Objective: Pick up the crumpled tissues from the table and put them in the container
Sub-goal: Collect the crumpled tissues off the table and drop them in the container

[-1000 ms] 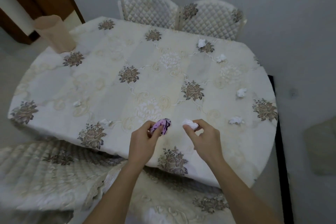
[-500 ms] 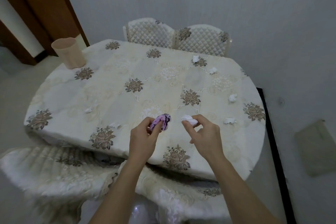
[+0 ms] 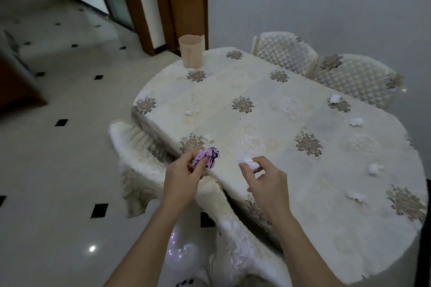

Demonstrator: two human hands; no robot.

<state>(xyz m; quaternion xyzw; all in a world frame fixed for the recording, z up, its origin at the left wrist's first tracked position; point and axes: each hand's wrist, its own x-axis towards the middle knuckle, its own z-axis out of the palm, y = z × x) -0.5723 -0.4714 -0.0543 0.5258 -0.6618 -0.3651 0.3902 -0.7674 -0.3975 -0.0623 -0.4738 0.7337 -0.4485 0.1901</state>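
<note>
Your view swings left, bringing the container to upper centre; your left hand pinches the purple tissue, your right hand the white tissue, ready for delivery.

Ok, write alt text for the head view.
The left hand pinches a purple tissue and the right hand a white tissue above the near edge of a table. More tissues lie scattered on it; a container stands at its far corner.

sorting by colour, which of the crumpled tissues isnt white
The purple-patterned tissue pinched in the left hand. The wad in the right hand and the loose ones on the table are all white.
</note>
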